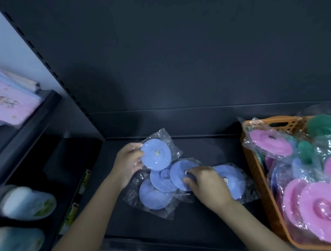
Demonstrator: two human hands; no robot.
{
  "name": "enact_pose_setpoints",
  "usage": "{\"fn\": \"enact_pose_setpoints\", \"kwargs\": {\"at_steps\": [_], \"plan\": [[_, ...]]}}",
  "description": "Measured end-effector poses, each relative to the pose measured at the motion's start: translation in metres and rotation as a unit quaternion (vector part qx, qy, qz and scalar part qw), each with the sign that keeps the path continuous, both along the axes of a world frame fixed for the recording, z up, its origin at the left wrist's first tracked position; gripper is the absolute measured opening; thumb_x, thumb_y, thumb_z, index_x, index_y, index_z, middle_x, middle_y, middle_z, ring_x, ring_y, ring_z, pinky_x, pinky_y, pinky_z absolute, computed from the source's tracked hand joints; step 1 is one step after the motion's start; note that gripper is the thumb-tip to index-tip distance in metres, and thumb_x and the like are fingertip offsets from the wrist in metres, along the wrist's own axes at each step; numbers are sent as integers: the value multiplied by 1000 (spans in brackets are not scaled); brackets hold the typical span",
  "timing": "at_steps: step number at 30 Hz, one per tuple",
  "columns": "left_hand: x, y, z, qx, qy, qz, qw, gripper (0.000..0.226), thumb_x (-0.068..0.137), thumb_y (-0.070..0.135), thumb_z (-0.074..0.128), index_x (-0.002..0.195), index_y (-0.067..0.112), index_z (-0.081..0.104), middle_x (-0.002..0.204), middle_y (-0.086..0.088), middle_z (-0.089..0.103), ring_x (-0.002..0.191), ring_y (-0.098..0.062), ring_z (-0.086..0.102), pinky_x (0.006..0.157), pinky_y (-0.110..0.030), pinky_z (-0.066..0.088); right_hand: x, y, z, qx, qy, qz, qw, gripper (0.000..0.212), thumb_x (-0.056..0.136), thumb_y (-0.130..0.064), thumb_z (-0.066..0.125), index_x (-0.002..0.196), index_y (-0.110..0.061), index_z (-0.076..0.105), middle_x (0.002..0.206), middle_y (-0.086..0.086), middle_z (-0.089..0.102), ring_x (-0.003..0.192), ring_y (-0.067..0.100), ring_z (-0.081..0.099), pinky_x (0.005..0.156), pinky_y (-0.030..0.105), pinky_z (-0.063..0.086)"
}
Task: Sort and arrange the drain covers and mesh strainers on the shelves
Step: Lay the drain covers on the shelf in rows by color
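blue drain cover (156,154) in clear bag, pinched by left hand (127,163); second blue cover (180,174) among pile (156,195) on dark shelf (206,220), gripped by right hand (206,183); orange basket (256,177) alongside.

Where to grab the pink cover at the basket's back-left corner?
Probably pinch its left rim, coming from the shelf side. The pink cover is a thin bagged disc tilted on top at the basket wall, so that edge looks free.
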State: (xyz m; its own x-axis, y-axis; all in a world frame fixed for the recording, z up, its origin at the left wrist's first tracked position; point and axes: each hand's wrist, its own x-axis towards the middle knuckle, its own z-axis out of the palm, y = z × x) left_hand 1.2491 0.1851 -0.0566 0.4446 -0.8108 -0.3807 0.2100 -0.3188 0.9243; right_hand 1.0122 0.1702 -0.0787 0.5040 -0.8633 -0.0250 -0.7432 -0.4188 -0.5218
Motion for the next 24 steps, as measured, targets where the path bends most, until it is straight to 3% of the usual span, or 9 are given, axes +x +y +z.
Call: {"fn": "enact_pose_setpoints", "kwargs": {"at_steps": [5,7,10,12,15,18,21,24], "plan": [[33,-1,7,-28,-45,-4,999,18,92,7,53,86,17,66,83,0,67,74,-16,62,61,-26,49,19,-3,2,9,43,-42,998,35,87,-39,51,109,-13,57,113,8,60,106,27,53,80,31,46],[47,2,5,-22,-75,-15,997,20,96,12,50,84,17,65,84,-3,65,76,-21,59,67,-30,47,33,4,-1,14,36,-37,999,47,87,-41,51,125,-14,51,128,8,52,119,26,45,93,30,41],[68,1,2,3,-86,-26,996,19,99,21,48,86,19,63,90,-7,64,80,-24,57,69,-33,45,55,19,-10,5,63,-5,998,49,88,-49,47,131,-24,47,138,9,41,131,27,32,108,33,27],[80,1,1,26,-52,-84,995,7,96,21,54,99,20,59,100,-7,65,82,-23,62,67,-32,50,61,26,-15,-5,91,3,996,48,90,-54,43,133,-33,43,146,6,32,139,27,19,113,36,16],[91,-1,-8,60,-28,-146,987,52,82,-3,67,124,15,41,101,-6,64,86,-17,65,64,-29,56,56,29,-16,7,70,5,997,46,89,-54,46,132,-37,46,148,-1,30,142,24,15,113,33,13],[91,-7,-21,62,-107,-126,984,56,76,-17,60,125,2,42,106,-17,67,87,-21,64,72,-31,53,50,33,-12,30,42,15,999,41,87,-48,55,126,-37,54,146,-2,35,142,20,17,114,30,15],[87,-12,-27,46,-173,-91,980,49,76,-14,62,117,6,45,111,-19,65,82,-17,63,67,-24,48,49,35,-6,34,34,9,999,39,85,-41,59,123,-35,58,144,0,39,140,18,22,111,27,15],[85,-13,-30,39,-323,-89,941,57,77,-4,68,128,-2,44,118,-20,60,103,-27,60,76,-26,45,51,37,0,23,62,4,998,35,86,-37,56,121,-32,58,136,-1,43,134,18,28,109,29,23]]}}
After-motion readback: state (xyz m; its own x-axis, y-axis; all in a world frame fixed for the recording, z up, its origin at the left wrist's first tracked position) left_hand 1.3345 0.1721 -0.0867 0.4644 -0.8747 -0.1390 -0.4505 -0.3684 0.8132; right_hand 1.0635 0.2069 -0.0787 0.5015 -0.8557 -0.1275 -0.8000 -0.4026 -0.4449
